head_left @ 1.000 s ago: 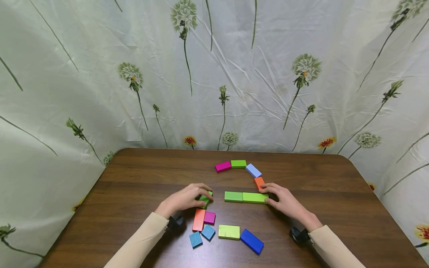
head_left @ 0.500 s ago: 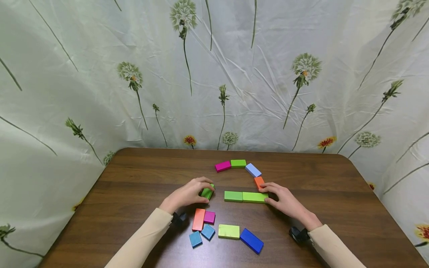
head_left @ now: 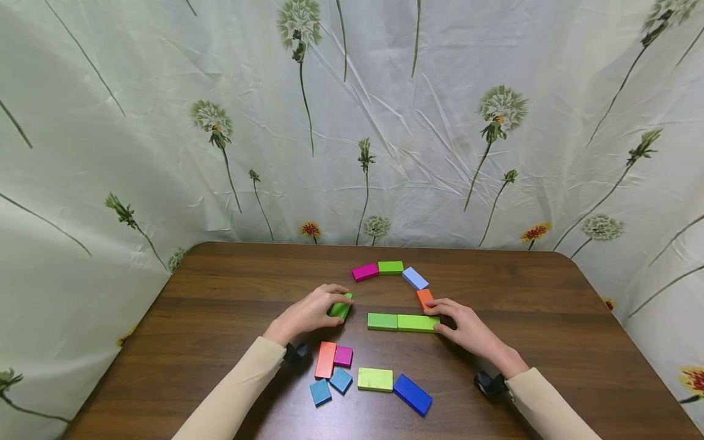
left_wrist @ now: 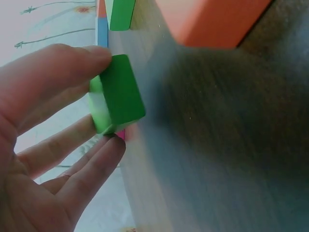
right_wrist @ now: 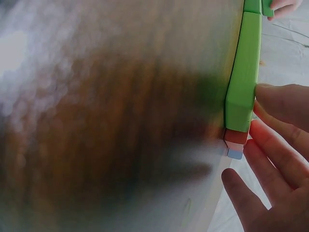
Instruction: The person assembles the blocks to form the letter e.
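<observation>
In the head view my left hand (head_left: 312, 311) pinches a green block (head_left: 342, 308) between thumb and fingers, left of the row. The left wrist view shows this green block (left_wrist: 120, 92) tilted between thumb and fingertips. My right hand (head_left: 467, 328) rests at the right end of the row, fingers by the orange block (head_left: 424, 298) and thumb by the long light green block (head_left: 418, 324). A shorter green block (head_left: 382, 321) adjoins its left end. Beyond the orange block, a pale blue block (head_left: 415, 278), green block (head_left: 390, 267) and magenta block (head_left: 365, 272) continue in a curve.
Nearer on the wooden table (head_left: 220, 275) lie a coral block (head_left: 326, 360), a small magenta block (head_left: 343, 356) and two blue squares, one a blue square block (head_left: 321, 392). A yellow-green block (head_left: 375, 379) touches a dark blue block (head_left: 412, 395). A flowered cloth (head_left: 352, 122) hangs behind.
My left hand has carried the green block away from the coral block, toward the far side of the table. The right hand and the other blocks stay in place.
</observation>
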Available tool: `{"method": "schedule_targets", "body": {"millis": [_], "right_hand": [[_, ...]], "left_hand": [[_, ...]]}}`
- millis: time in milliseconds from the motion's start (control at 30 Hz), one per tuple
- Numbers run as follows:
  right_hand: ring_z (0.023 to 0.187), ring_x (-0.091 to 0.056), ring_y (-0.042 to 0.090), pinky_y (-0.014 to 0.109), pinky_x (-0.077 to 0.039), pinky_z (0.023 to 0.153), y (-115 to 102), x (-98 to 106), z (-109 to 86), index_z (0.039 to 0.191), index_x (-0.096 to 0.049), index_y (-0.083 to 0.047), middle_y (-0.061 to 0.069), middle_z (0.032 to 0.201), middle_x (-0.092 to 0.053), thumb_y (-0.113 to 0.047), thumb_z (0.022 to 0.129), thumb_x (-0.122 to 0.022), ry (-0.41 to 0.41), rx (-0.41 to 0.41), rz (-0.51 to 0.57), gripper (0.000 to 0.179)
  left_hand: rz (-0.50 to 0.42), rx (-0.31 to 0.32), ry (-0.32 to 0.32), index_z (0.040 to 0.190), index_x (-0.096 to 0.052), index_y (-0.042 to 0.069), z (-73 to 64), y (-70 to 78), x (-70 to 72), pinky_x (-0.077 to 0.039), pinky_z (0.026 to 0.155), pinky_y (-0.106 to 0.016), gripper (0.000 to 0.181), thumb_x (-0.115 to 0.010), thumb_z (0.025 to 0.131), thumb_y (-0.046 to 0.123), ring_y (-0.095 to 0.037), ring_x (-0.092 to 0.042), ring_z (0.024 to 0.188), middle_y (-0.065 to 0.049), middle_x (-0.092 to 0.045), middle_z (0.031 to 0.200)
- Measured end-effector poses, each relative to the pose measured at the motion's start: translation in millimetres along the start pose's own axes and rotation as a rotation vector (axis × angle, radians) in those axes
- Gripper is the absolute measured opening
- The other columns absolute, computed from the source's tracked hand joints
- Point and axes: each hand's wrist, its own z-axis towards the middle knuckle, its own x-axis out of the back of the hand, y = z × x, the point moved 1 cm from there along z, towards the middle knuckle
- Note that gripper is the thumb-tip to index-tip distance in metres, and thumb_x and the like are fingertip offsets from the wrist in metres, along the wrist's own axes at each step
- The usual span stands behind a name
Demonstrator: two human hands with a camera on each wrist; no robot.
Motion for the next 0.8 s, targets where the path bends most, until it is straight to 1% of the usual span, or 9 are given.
{"method": "schedule_targets", "body": {"millis": [267,433,633,700,800], "right_hand": [[0.117,-0.053,0.035,0.053,-0.043,0.094,1,-1,-0.4,0.117,-0.067,-0.005,0.013,0.127,-0.057,-0.003,0.087,-0.067,0.001,-0.003,0.002,0.029],[0.117,-0.053,0.035,0.053,-0.043,0.094,0,-1,-0.7,0.116,-0.067,-0.005,0.013,0.127,-0.057,-0.003,0.087,-0.068,0.005,0.0,0.003,0.03],[0.117,-0.053,0.035,0.052,-0.043,0.094,0,-1,-0.5,0.116,-0.067,-0.004,0.013,0.127,-0.057,-0.003,0.087,-0.068,0.005,0.001,0.005,0.03],[0.117,-0.053,0.035,0.052,-0.043,0.094,1,-1,-0.6,0.116,-0.067,-0.004,0.013,0.127,-0.057,-0.003,0.087,-0.068,0.005,0.001,0.004,0.03],[0.117,-0.053,0.035,0.053,-0.043,0.094,1,-2,-1.1,0.117,-0.067,-0.005,0.013,0.127,-0.057,-0.003,0.087,-0.068,0.005,0.001,0.003,0.03]], "left_hand": [[-0.007,0.007,0.006,0.119,-0.067,0.005,4.9,-2.3,-0.6,-0.043,0.095,-0.047,0.038,-0.074,0.083,0.013,-0.034,-0.05,0.117,-0.016,-0.056,0.127],[0.004,0.003,0.03,0.119,-0.066,0.003,9.7,-3.1,-0.7,-0.042,0.096,-0.047,0.039,-0.075,0.081,0.012,-0.034,-0.052,0.116,-0.017,-0.057,0.125],[-0.001,0.006,0.031,0.12,-0.065,0.001,16.7,-5.2,-0.9,-0.032,0.105,-0.051,0.04,-0.073,0.082,0.011,-0.036,-0.05,0.117,-0.018,-0.056,0.126],[-0.008,0.004,0.029,0.121,-0.065,0.002,19.1,-6.4,-1.4,-0.033,0.104,-0.049,0.04,-0.072,0.083,0.012,-0.035,-0.049,0.117,-0.018,-0.055,0.127],[-0.008,0.002,0.031,0.122,-0.065,0.003,22.1,-8.5,-2.4,-0.04,0.099,-0.044,0.04,-0.072,0.084,0.015,-0.032,-0.049,0.115,-0.016,-0.055,0.126]]}}
